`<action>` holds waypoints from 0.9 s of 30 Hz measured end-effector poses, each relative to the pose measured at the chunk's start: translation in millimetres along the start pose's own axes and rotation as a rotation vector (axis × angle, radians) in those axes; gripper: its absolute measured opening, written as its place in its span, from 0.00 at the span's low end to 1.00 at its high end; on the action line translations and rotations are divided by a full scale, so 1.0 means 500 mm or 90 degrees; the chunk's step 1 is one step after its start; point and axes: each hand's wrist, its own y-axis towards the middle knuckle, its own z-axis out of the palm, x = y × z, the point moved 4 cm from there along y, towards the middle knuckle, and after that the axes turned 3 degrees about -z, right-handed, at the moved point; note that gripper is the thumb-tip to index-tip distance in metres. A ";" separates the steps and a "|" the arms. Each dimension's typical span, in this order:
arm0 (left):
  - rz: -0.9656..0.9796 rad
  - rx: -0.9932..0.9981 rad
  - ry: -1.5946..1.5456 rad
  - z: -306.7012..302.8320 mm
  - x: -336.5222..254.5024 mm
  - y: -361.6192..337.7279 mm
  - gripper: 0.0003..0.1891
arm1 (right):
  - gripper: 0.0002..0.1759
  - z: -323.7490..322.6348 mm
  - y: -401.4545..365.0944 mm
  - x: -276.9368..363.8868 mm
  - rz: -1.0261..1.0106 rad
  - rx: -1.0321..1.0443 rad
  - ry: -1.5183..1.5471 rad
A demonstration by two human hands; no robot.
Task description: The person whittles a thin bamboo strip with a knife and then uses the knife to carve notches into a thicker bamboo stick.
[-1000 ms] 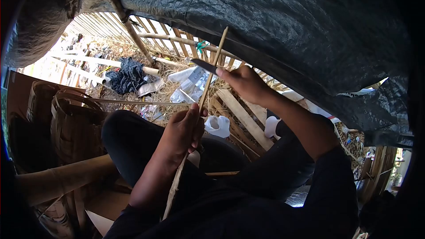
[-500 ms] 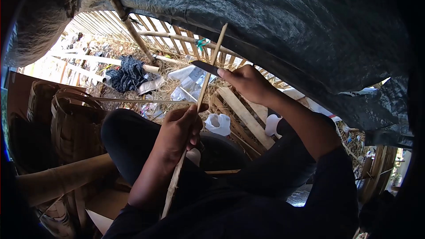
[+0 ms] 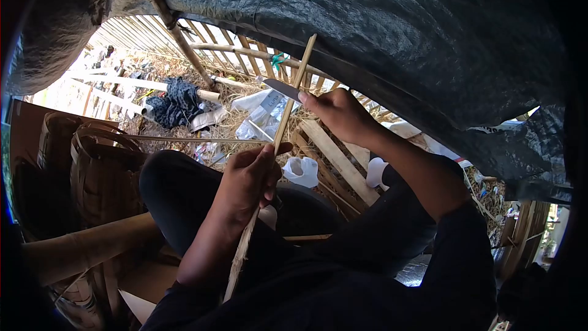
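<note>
A long pale strip of bamboo (image 3: pixel 289 109) slants up from my lap past both hands. My left hand (image 3: pixel 250 178) is closed around its middle, thumb on top. Further up, my right hand (image 3: pixel 335 112) grips a knife (image 3: pixel 282 89), whose dark blade lies across the strip near its upper part. The knife's handle is hidden inside my right fist. The strip's lower end, rough and splintered, rests by my left forearm.
Woven baskets (image 3: pixel 101 168) and a thick bamboo pole (image 3: pixel 92 248) are at the left. Flat wooden slats (image 3: pixel 340 162) and a white plastic container (image 3: pixel 301 171) lie ahead on the littered ground. A dark tarp (image 3: pixel 392 37) hangs overhead at the right.
The knife blade has tilted, so its flat side looks lighter and its tip sits slightly higher. The upper end of the strip has shifted slightly to the right.
</note>
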 end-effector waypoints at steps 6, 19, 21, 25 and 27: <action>-0.008 0.007 -0.002 -0.006 0.008 0.003 0.22 | 0.34 0.018 -0.016 0.021 0.027 0.042 -0.007; 0.009 0.054 -0.054 -0.009 0.010 0.005 0.23 | 0.34 0.056 -0.028 0.025 -0.051 0.041 -0.027; 0.005 0.058 -0.076 -0.008 0.016 0.002 0.23 | 0.36 0.009 0.014 -0.002 -0.023 -0.034 -0.024; 0.013 0.051 -0.059 -0.005 0.006 0.000 0.23 | 0.36 0.071 -0.026 0.028 -0.099 -0.025 0.025; 0.001 0.040 -0.048 -0.009 0.012 -0.001 0.23 | 0.35 0.032 -0.011 0.025 -0.024 0.026 -0.021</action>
